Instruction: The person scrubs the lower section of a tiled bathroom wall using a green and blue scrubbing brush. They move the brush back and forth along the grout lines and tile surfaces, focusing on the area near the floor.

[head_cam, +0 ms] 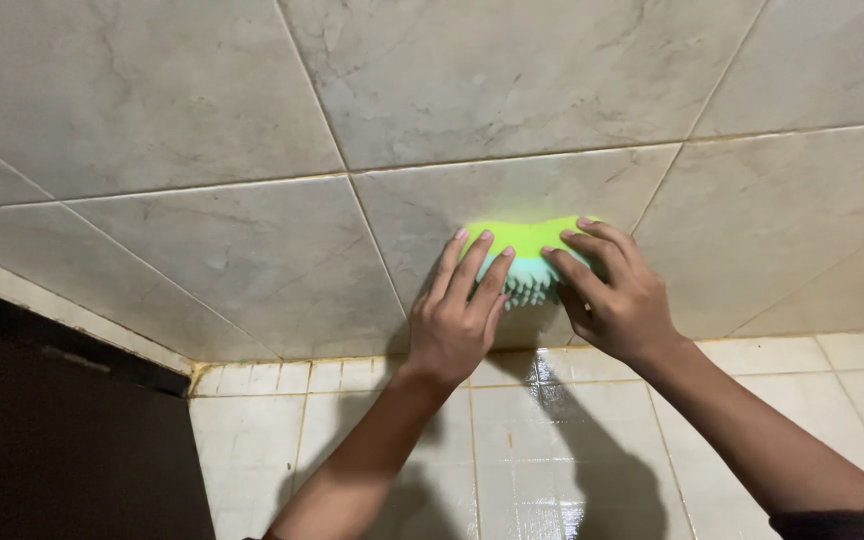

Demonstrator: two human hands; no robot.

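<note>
You are holding a bright green scrubbing brush with both hands and pressing it against the marbled grey wall tiles. Your left hand is gripping the left end of the brush: its fingers are lying stretched over the green back, and the palm is resting against the tile below. Your right hand is gripping the right end, with the fingers curling over the top of the brush. The pale blue-green bristles are showing between your two hands, at the lower side of the brush. The brush is sitting on a large tile just to the right of a grout line, near the place where the wall is meeting the floor. Below your wrists, the small white floor tiles are looking wet and shiny, and the shadows of your arms are falling on them. A dark door is standing at the left edge.
</note>
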